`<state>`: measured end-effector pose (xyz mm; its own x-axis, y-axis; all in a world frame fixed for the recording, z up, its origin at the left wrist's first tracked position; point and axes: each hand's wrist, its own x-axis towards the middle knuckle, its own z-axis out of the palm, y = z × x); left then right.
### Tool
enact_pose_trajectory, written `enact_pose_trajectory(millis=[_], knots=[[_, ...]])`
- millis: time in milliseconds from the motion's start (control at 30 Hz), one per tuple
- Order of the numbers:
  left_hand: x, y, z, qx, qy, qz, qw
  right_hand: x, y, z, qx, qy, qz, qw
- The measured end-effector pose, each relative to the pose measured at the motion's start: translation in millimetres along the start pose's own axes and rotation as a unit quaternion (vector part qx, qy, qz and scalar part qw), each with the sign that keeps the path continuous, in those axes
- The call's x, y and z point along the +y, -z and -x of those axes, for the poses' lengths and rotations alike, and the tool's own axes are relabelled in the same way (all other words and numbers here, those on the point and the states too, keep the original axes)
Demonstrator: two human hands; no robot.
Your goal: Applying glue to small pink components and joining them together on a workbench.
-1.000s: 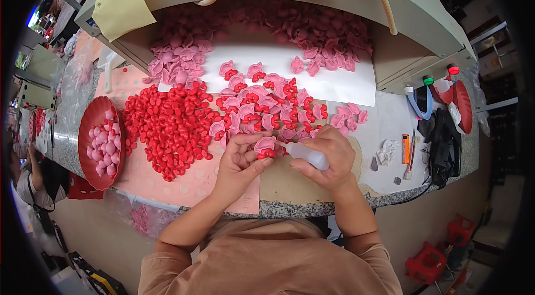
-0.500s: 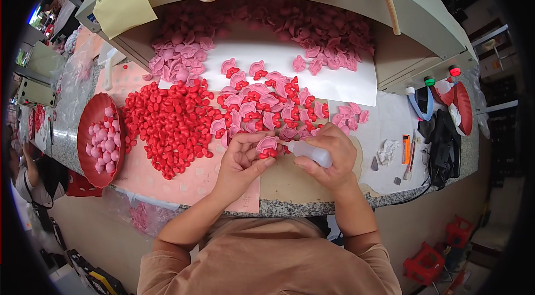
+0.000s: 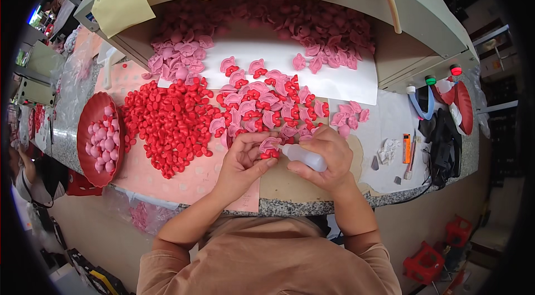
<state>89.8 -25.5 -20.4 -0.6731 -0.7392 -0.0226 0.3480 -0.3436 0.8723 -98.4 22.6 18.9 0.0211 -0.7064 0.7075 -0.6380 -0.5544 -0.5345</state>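
Observation:
Between the fingers of my left hand (image 3: 242, 162) is a small pink and red plastic piece (image 3: 270, 149), pink shell above and red part below. My right hand (image 3: 330, 157) grips a translucent white squeeze bottle (image 3: 307, 158), tilted so that its thin tip meets or nearly touches the piece; I cannot tell which. Just beyond both hands lies a cluster of similar joined pink and red pieces (image 3: 268, 100). Left of them spreads a large heap of small glossy red parts (image 3: 170, 128).
A grey metal hood (image 3: 429, 22) arches over heaped pink shells (image 3: 179, 60) at the back. A red oval dish (image 3: 88, 153) of round pink parts stands at the left. At the right lie an orange box (image 3: 406, 149), crumpled tissue (image 3: 388, 151) and a black bundle (image 3: 444, 142). Granite edges the table's front.
My right hand has shifted slightly left and down, bringing the bottle's tip to the lower right side of the held piece. My left hand stays nearly in place.

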Motion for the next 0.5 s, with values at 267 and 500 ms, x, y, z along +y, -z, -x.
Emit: enact_pose_trajectory(millis=[267, 500], knots=[[3.0, -2.4, -1.1, 0.005, 0.004, 0.003, 1.000, 1.7, 2.3, 1.2, 0.008, -0.021, 0.013, 1.000], [-0.1, 0.3, -1.1, 0.006, -0.006, 0.008, 1.000, 1.6, 3.9, 1.4, 0.008, -0.018, 0.023, 1.000]])
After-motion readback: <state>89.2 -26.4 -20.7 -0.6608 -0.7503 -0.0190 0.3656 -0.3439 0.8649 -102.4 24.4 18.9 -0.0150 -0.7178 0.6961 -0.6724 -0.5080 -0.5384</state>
